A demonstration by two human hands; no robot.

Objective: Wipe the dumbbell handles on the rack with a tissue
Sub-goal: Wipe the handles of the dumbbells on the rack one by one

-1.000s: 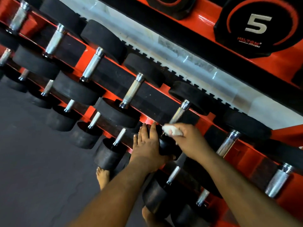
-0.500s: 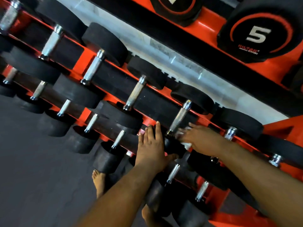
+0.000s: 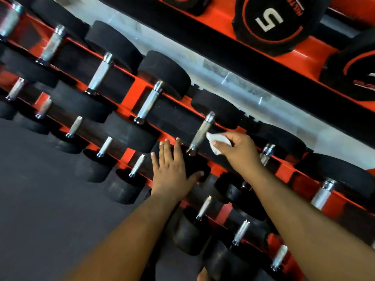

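orange rack (image 3: 134, 92), black dumbbells (image 3: 164, 74) in rows

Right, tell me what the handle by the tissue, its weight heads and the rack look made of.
Handle: bright metal, likely chromed steel, with glints.
Weight head: matte black, probably rubber, with no shine.
Rack: glossy orange-red painted metal, seemingly.
Tissue: thin white crumpled paper.

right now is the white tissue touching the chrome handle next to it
Touching. The head view shows the white crumpled tissue, pinched in the right hand, with its upper corner meeting the edge of the chrome dumbbell handle, no gap visible.
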